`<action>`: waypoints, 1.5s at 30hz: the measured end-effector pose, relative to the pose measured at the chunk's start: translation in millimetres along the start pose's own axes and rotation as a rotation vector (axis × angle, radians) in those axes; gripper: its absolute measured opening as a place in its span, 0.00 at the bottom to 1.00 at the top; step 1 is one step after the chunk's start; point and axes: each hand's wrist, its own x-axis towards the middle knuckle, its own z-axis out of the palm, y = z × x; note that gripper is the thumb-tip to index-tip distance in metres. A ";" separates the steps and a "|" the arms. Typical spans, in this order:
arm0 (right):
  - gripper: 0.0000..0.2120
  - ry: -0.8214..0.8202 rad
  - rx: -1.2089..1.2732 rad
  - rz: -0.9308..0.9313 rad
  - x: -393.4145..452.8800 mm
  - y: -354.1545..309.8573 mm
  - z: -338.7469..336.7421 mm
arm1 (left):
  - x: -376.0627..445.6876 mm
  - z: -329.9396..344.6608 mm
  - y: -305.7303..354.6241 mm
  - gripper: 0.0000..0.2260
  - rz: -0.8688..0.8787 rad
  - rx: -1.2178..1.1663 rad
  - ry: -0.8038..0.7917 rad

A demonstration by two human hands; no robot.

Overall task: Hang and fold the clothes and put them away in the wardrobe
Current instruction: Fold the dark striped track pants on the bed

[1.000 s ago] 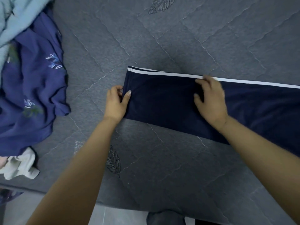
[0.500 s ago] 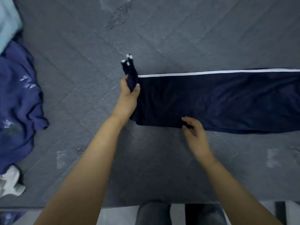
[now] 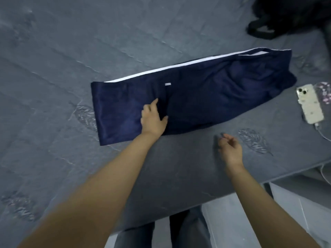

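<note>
Navy trousers (image 3: pixel 206 97) with a white side stripe lie folded over on the grey quilted bed (image 3: pixel 89 51). The leg end is laid back over the middle, its hem near a small white tag. My left hand (image 3: pixel 154 119) rests flat on the folded layer near its front edge, fingers straight. My right hand (image 3: pixel 230 149) hovers over the bare bedcover in front of the trousers, fingers loosely curled, holding nothing.
A phone (image 3: pixel 309 103) in a pale case lies on the bed at the right with a white cable (image 3: pixel 322 135) plugged in. A black garment (image 3: pixel 286 15) sits at the far right corner. The bed's front edge runs below my arms; my legs stand beside it.
My left hand carried the trouser leg end over to the right and laid it down on the trousers. My right hand came off the fabric and pulled back. The view swung right.
</note>
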 end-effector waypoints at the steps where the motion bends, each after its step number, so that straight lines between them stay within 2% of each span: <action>1: 0.14 -0.008 -0.035 -0.011 9.7 -2.0 -0.6 | -0.5 7.6 1.5 0.32 -0.013 0.031 0.030; 3: 0.17 -0.036 -0.109 -0.043 23.8 -6.5 6.2 | -0.9 18.1 2.3 0.31 -0.037 0.035 0.049; 5: 0.27 -0.038 -0.188 -0.096 32.8 -10.3 18.9 | 2.2 22.6 -0.5 0.29 -0.056 0.029 0.016; 8: 0.40 0.133 -0.304 -0.125 40.3 -19.5 42.7 | 12.9 20.8 -3.9 0.29 -0.117 -0.020 -0.021; 10: 0.43 0.253 -0.302 -0.114 44.3 -26.4 52.3 | 19.2 21.0 -3.4 0.30 -0.143 -0.002 -0.024; 12: 0.39 0.305 -0.200 -0.118 50.9 -26.0 49.3 | 22.6 22.1 -2.7 0.32 -0.152 0.038 -0.020; 14: 0.30 0.288 -0.146 -0.127 57.3 -17.2 34.4 | 24.7 22.7 -3.0 0.33 -0.162 0.043 -0.006; 17: 0.21 0.224 -0.295 -0.187 55.4 0.2 5.0 | 25.9 22.5 -4.1 0.34 -0.170 0.041 -0.005; 19: 0.14 0.178 -0.301 -0.202 50.9 7.2 -7.9 | 26.3 22.4 -4.7 0.34 -0.173 0.042 -0.008; 20: 0.12 0.152 -0.251 -0.166 48.2 9.3 -10.9 | 26.7 22.2 -4.6 0.34 -0.174 0.039 -0.010; 22: 0.18 0.072 0.051 0.070 41.6 8.7 -11.7 | 28.1 21.7 -4.5 0.34 -0.176 0.033 -0.015; 24: 0.17 -0.149 0.473 0.354 33.0 3.2 -9.0 | 29.3 21.3 -4.3 0.34 -0.177 0.035 -0.018; 26: 0.16 -0.413 0.738 0.476 27.9 0.8 -4.8 | 29.6 21.0 -4.9 0.34 -0.173 0.035 -0.013; 27: 0.18 -0.494 0.820 0.501 26.2 -0.9 -1.4 | 29.7 21.1 -5.3 0.34 -0.170 0.035 -0.010; 29: 0.22 -0.529 0.969 0.541 25.2 -10.0 8.2 | 29.9 21.3 -6.3 0.34 -0.165 0.034 -0.007; 32: 0.22 -0.365 1.237 0.611 34.3 -29.1 16.8 | 29.6 21.1 -6.3 0.34 -0.166 0.037 -0.010; 34: 0.17 -0.206 1.162 0.581 43.3 -34.1 15.9 | 29.1 20.6 -4.6 0.34 -0.168 0.042 -0.012; 36: 0.10 -0.068 0.926 0.501 47.8 -26.8 11.2 | 28.3 20.0 -2.5 0.34 -0.173 0.035 -0.016; 39: 0.13 0.047 0.652 0.377 45.0 -7.9 -4.0 | 25.7 16.9 0.5 0.32 -0.179 -0.004 -0.017; 40: 0.14 0.024 0.585 0.352 44.1 -2.9 -11.0 | 24.3 15.3 1.1 0.31 -0.172 -0.033 -0.011; 43: 0.17 -0.180 0.427 0.248 43.1 -0.5 -23.7 | 20.7 8.0 3.5 0.25 -0.137 -0.217 -0.002; 45: 0.19 -0.268 0.363 0.219 46.1 -10.9 -24.7 | 16.8 -0.9 6.8 0.19 -0.196 -0.386 -0.001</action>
